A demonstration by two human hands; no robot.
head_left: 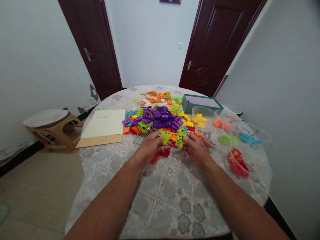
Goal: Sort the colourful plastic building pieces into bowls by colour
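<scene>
My left hand (151,146) pinches a flat lime-green toothed building piece (165,137) between thumb and fingers. Facing it, my right hand (196,148) grips another lime-green building piece (180,138), held upright with its notched side showing. A small gap appears between the two pieces. Just beyond them rises a heap of plastic building pieces (160,118), mostly purple on top, with green, orange, blue and yellow ones around. Red pieces (161,155) lie on the tablecloth below my left hand.
Clear round tubs (203,113) with sorted coloured pieces stand at the right. Behind them is a green box (200,104). Paper and a board (103,123) lie at the left of the table (160,200). Orange pieces (157,96) are scattered at the back. A stool (53,128) stands beyond the left edge.
</scene>
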